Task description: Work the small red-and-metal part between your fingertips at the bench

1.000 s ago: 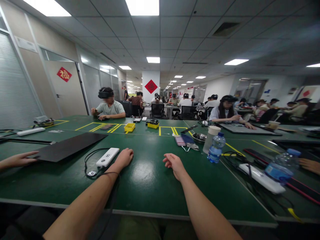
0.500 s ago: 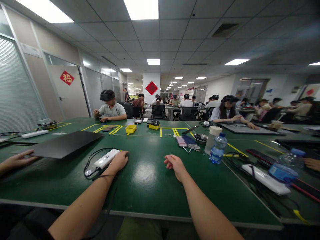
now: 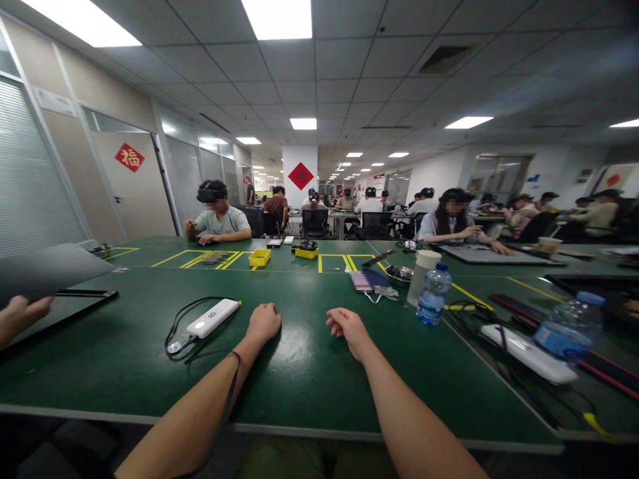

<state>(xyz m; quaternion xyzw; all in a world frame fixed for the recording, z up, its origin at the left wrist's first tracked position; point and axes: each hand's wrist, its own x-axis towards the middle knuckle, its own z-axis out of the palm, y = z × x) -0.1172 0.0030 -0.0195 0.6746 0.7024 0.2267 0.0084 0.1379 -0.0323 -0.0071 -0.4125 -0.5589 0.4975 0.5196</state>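
To the right of the white power bank [image 3: 213, 319], long axis slanting away rightward on the green table [image 3: 309, 379], left hand [image 3: 265, 322] sits nearer, right hand [image 3: 348, 328] farther, each half-open, nothing visibly held.

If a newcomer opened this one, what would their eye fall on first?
The bare left hand and right hand, apart at the near middle of the green table. Next, the white device left of the left hand and the blue-labelled bottle beyond the right. Behind, a red diamond stands out on the white pillar.
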